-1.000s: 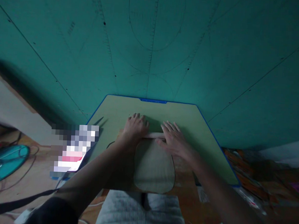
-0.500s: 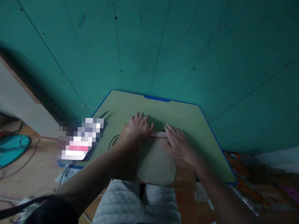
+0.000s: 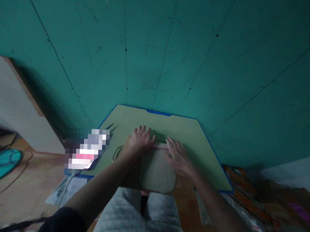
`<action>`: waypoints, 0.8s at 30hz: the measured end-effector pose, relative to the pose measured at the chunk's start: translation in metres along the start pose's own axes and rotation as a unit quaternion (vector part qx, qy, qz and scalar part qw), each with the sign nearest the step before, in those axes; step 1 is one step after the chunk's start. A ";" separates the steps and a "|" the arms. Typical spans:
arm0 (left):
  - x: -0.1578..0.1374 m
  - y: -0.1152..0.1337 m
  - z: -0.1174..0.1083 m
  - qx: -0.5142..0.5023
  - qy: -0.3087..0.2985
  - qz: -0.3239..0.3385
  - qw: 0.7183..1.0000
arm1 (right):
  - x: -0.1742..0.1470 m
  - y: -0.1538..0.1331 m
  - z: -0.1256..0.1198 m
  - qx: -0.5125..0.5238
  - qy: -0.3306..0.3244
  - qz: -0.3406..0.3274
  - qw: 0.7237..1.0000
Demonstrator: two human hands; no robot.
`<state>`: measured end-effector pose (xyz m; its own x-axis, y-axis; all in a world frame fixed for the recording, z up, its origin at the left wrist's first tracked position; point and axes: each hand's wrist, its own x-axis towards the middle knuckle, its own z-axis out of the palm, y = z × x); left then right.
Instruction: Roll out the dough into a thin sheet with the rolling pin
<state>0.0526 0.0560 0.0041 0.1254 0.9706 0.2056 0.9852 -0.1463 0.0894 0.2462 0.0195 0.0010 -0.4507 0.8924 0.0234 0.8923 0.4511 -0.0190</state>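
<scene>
A pale, rounded sheet of dough [image 3: 157, 172] lies on a wooden board [image 3: 130, 178] that has a metal loop handle [image 3: 114, 153] at its left. Across the far edge of the dough runs a pale bar that looks like a rolling pin [image 3: 160, 146]; both its ends are hidden under my hands. Bent fingers of my left hand [image 3: 143, 138] curl over its left end. My right hand [image 3: 177, 153] presses on the other end with its fingers stretched forward. The board rests on a greenish mat [image 3: 194, 145] with a blue rim.
A blurred-out phone-like object [image 3: 88, 150] lies on the mat's left side, with a dark pointed thing [image 3: 109, 126] beyond it. A green wall [image 3: 167, 62] rises behind the mat. Cables and a turquoise disc [image 3: 5, 164] are on the floor at left, cardboard [image 3: 276, 206] at right.
The camera has tilted up, so the mat's far edge and my hands sit lower in the picture. Both hands stay on the rolling pin at the dough's far edge.
</scene>
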 end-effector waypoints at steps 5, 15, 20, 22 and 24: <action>-0.030 0.002 -0.006 0.001 -0.004 0.046 0.999 | -0.032 -0.016 0.001 -0.031 0.021 -0.010 0.999; -0.005 0.002 0.001 0.003 -0.011 0.005 1.000 | -0.009 -0.002 -0.002 -0.014 -0.007 -0.019 1.000; 0.019 0.004 -0.003 -0.003 -0.043 0.002 0.999 | 0.021 0.012 -0.005 -0.005 -0.039 -0.013 0.999; 0.025 0.004 -0.003 -0.003 -0.048 0.005 0.999 | 0.029 0.016 -0.006 0.002 -0.042 -0.010 0.999; 0.029 0.003 -0.002 -0.007 -0.054 0.002 0.999 | 0.033 0.017 -0.006 0.009 -0.047 -0.008 0.999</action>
<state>0.0591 0.0832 0.0128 0.1423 0.9848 0.0998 0.9829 -0.1525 0.1032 0.2470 0.0567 0.0075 -0.4671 0.8814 -0.0704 0.8842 0.4655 -0.0384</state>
